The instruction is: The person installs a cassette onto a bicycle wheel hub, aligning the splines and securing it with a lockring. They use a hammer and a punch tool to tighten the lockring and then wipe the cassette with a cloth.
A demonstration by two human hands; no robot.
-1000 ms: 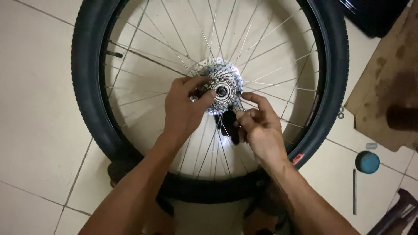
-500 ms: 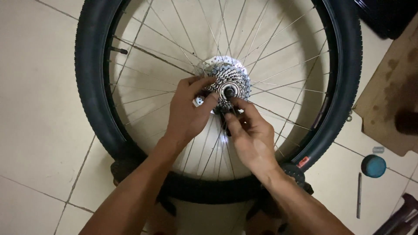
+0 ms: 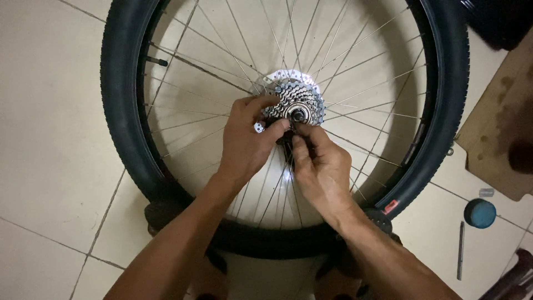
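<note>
A bicycle wheel (image 3: pixel 119 105) lies flat on the pale tiled floor, its knobbly black tyre ringing thin silver spokes that run in to the hub. At the centre sits a stacked metal sprocket cluster (image 3: pixel 300 103), toothed and grey, its smallest cog uppermost, with the dark axle end showing in the middle (partly covered by fingers). A black valve stem pokes inward from the rim at the upper left.

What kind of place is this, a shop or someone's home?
Probably a home floor used for bike repair: a wheel lies on pale tiles, both hands at its sprockets, cardboard and a small blue tin nearby.
</note>
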